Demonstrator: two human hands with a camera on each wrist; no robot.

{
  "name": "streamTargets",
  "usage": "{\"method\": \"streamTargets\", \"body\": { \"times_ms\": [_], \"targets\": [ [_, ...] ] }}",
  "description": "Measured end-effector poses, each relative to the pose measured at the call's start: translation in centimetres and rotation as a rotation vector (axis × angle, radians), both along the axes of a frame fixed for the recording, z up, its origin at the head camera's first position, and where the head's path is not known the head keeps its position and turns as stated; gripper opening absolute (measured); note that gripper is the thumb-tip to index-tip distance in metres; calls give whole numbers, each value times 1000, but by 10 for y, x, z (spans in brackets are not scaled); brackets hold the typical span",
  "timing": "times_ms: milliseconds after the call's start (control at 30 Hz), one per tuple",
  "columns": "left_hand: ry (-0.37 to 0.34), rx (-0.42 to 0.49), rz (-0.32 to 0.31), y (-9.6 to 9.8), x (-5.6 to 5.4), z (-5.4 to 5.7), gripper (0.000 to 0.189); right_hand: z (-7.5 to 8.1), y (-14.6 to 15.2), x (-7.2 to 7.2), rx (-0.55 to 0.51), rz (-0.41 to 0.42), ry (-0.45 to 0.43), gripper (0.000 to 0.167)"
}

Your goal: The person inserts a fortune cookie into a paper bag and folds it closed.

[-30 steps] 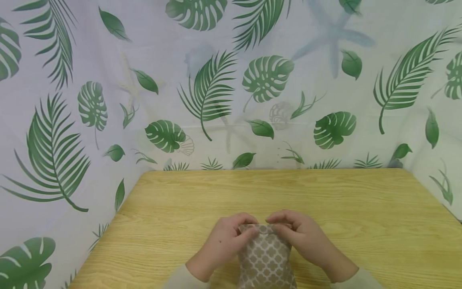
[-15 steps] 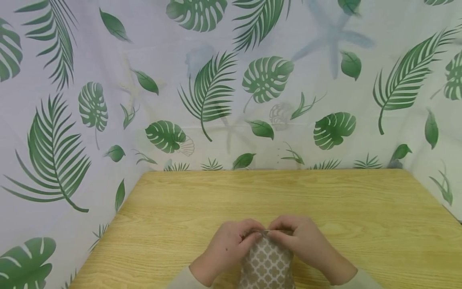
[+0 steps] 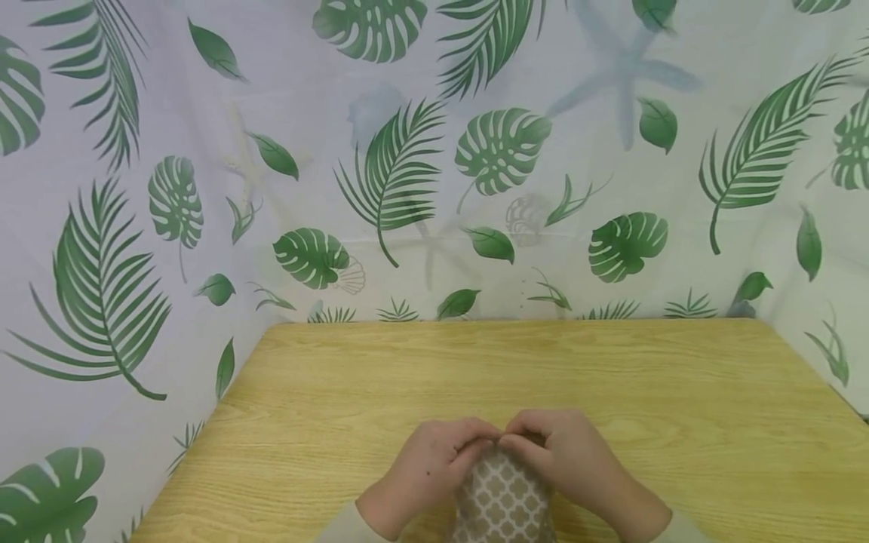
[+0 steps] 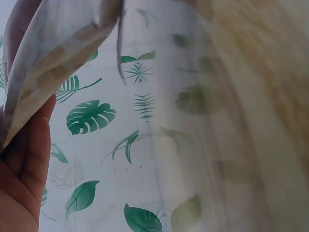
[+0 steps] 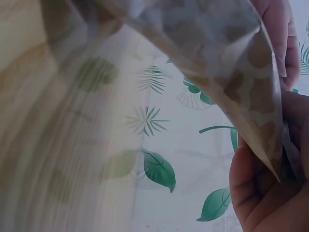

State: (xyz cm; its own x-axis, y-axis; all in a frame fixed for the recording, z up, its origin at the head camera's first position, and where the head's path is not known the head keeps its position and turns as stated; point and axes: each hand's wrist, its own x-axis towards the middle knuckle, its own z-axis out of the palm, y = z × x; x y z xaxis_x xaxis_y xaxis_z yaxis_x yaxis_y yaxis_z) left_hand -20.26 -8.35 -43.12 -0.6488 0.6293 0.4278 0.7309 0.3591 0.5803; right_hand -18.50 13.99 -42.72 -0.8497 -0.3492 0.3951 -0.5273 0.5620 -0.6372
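Observation:
A beige bag with a white lattice pattern (image 3: 505, 501) stands at the bottom middle of the head view, and the frame cuts off its lower part. My left hand (image 3: 434, 467) pinches its top edge between thumb and fingers. From the other side my right hand (image 3: 577, 464) pinches the same edge, and the fingertips of both hands meet at the centre. In the left wrist view a thin, slightly shiny bag side (image 4: 53, 63) slants down to the hand. The right wrist view shows the bag's corner (image 5: 256, 92) between curled fingers. What the bag contains is hidden.
A yellow wood-grain table (image 3: 339, 392) lies under the hands. Behind it and along both sides hangs a white curtain (image 3: 407, 286) printed with green leaves and faint starfish. The table's back edge meets the curtain.
Both hands have come together at the middle of the bag's top, which was spread wider between them a second ago. The top edge now sits slightly lower in the head view.

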Motion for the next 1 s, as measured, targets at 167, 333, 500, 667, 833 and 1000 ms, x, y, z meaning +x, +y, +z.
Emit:
{"method": "streamTargets", "body": {
  "times_ms": [167, 333, 500, 667, 833, 1000],
  "targets": [
    [24, -66, -1, -5, -2, 1, 25, -1, 3, -1, 16, 17, -10, 6],
    [57, -121, -46, -11, -5, 3, 30, -1, 9, -3, 7, 49, -10, 8],
    [23, -129, -80, -15, -9, 4, 35, -1, 13, -6, 20, 85, 15, 9],
    [-67, -121, -61, -18, -10, 6, 37, -2, 17, -8, 35, 95, 19, 9],
    [-90, -100, -69, -20, -13, 6, 37, -2, 21, -11, 36, 106, 42, 10],
    [-137, -104, -48, -22, -14, 8, 39, -3, 25, -13, 19, 107, 27, 11]
  ]
}}
